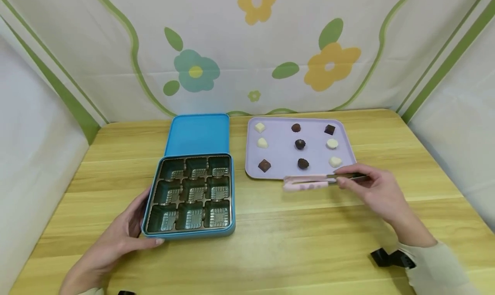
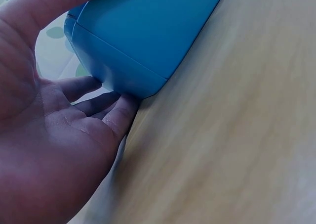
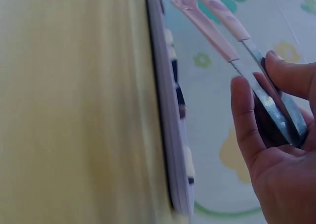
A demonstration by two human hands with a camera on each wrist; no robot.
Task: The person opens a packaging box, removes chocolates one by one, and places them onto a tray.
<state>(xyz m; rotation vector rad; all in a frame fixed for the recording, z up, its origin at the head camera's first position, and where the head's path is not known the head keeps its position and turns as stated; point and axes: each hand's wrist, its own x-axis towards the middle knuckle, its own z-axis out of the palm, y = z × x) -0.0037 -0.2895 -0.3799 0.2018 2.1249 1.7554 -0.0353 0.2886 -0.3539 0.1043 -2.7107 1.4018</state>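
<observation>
My left hand (image 1: 120, 239) grips the near left corner of a blue tin (image 1: 191, 234), thumb along its front side and fingers at its left side. A dark plastic insert with several square compartments fills the tin; no chocolates show in them. In the left wrist view, fingertips (image 2: 126, 108) touch the tin's lower corner by the tabletop. My right hand (image 1: 380, 194) pinches pink-tipped metal tongs (image 1: 311, 186) between thumb and fingers. The tong tips stand slightly apart with nothing between them, over the near edge of a lilac tray (image 1: 280, 153).
Several chocolates lie spaced on the tray, among them a white heart-like piece (image 1: 335, 161), a brown diamond-shaped piece (image 1: 264, 165) and a dark shell-like piece (image 1: 303, 163). Behind the tin lies a blue lid (image 1: 199, 134). A flowered cloth (image 1: 232, 41) hangs behind the wooden table (image 1: 263, 252).
</observation>
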